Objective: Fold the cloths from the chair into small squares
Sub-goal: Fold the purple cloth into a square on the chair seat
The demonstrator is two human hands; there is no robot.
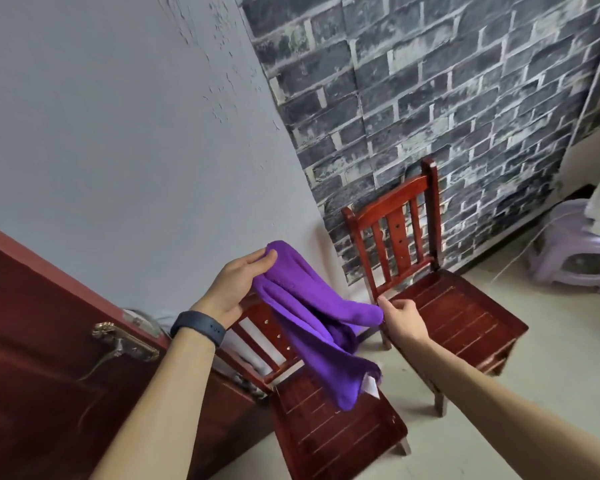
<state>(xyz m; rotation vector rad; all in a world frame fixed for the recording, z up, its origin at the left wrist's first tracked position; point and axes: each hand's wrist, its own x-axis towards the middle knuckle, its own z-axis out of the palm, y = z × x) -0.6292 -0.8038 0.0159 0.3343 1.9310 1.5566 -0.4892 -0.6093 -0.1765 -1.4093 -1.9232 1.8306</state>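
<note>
text: none legible | white tag (pixel 371 385) on purple cloth (pixel 312 306): unreadable

The purple cloth (pixel 312 306) is fuzzy, matt terry-type fabric. Both dark red slatted chairs (pixel 458 306) are varnished wood with a slight gloss. The maroon door (pixel 32 358) looks glossy too, and its ornate lever handle (pixel 125 342) is shiny metal. The pale lilac stool (pixel 575 258) looks like smooth plastic, and the grey painted wall (pixel 118 116) is matt and flaking.
</note>
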